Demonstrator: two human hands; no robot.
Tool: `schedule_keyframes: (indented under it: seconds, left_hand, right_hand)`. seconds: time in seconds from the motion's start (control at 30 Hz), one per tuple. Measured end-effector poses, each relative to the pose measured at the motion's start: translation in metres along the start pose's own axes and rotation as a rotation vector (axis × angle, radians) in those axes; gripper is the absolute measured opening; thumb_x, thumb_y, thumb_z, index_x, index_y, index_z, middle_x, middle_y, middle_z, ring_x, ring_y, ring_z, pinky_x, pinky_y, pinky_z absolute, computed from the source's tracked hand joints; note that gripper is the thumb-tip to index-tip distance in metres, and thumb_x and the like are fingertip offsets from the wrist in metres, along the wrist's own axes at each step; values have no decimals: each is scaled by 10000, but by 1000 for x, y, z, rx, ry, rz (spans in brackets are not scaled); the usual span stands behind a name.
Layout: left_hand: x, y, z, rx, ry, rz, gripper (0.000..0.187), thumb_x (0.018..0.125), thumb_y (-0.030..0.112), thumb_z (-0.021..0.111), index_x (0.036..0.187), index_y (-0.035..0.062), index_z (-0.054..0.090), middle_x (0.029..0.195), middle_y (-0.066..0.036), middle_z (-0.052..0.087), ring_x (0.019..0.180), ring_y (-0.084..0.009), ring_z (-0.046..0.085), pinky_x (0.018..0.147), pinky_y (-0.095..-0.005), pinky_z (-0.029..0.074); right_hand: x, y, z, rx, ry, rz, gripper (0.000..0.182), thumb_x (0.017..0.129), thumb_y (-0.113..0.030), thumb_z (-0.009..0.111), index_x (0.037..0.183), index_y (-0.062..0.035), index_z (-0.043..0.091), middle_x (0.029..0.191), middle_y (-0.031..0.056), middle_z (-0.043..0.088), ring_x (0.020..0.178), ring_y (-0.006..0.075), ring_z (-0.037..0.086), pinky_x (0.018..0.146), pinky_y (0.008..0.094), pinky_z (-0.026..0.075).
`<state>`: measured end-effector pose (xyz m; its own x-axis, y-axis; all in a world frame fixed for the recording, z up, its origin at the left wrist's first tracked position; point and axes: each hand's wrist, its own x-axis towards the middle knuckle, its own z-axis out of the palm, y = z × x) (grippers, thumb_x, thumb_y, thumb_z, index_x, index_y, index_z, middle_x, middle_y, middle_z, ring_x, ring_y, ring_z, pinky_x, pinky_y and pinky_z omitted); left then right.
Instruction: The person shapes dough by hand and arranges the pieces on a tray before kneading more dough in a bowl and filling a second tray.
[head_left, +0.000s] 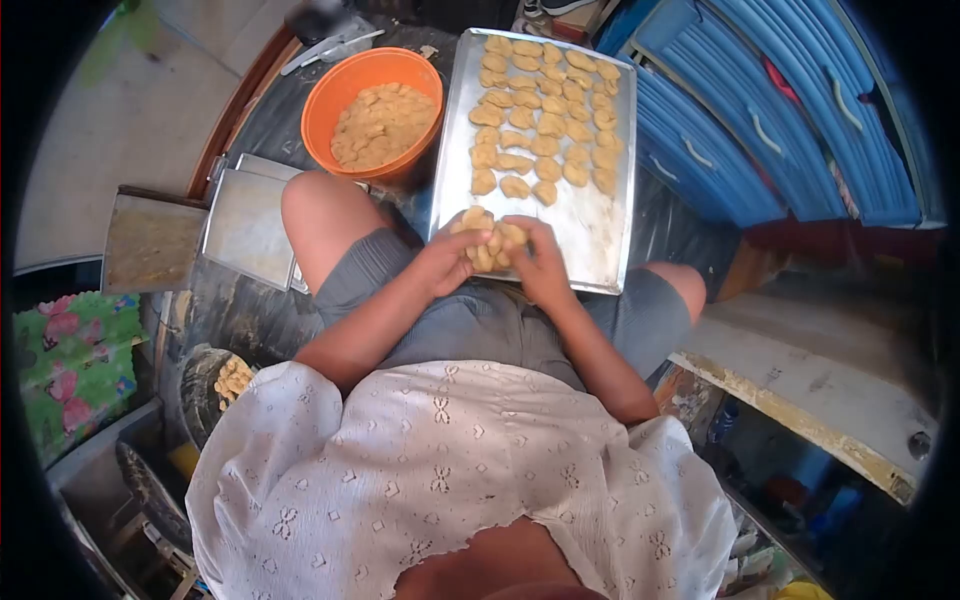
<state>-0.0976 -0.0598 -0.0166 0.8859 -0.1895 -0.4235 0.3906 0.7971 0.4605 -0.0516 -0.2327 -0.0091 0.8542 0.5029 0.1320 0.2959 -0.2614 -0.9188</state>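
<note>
Several pale yellow dough pieces [487, 250] are bunched between my two hands, above the near edge of a metal baking tray [600, 240]. My left hand [446, 259] is closed round the left side of the bunch, thumb on top. From the other side my right hand [541, 262] has its fingers on the pieces. Rows of shaped dough pieces [550, 122] cover the far part of the tray. Beyond my left knee stands an orange bucket [316, 108] full of similar small dough lumps [382, 125]. The undersides of the held pieces are hidden.
Blue slatted drawers [700, 110] stand close on the right. Stacked metal trays [250, 225] lie beside my left leg. A dark round container [200, 385] with more yellow pieces sits at lower left. A wooden shelf [800, 360] is at lower right.
</note>
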Motion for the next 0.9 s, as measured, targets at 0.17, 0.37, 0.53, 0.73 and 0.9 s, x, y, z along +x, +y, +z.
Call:
schedule_keyframes:
  seconds: [0.17,0.37,0.53,0.73,0.9]
  left_hand:
    - [6,0,13,164,99,94,414,818,18,638,1192,24,461,1092,-113,575,994,-235,600,804,-346,537]
    - [9,-8,14,457,219,283,487,787,9,671,1222,-5,453,1075,-118,589,960,-204,595,799,-295,498]
    - [9,-2,8,419,242,276,426,806,7,643,1189,2,454,1068,-119,586,954,-208,604,797,-315,514]
    - [8,5,9,385,220,262,377,825,7,612,1163,8,444,1059,-126,582,920,-224,617,698,-342,552]
    - [5,11,3,449,244,246,385,822,18,621,1165,7,445,1049,-126,582,879,-223,618,633,-326,551]
  right_hand:
    - [5,-8,-47,11,323,200,290,794,-33,692,1058,-35,572,1011,94,615,890,173,596,783,271,465]
    - [28,42,-60,-708,288,-70,287,758,-157,718,1018,-58,646,1014,135,547,940,303,552,791,404,447]
    - [12,18,-35,-617,189,-73,365,735,-252,733,1042,-86,625,1009,83,549,959,269,542,821,395,411]
    - [-2,10,-27,-476,-52,-104,235,696,-204,717,853,-61,615,859,130,603,833,333,580,729,418,457]
    - [8,0,-85,-506,242,142,141,722,-78,654,842,-20,606,897,166,603,857,351,592,748,411,477]
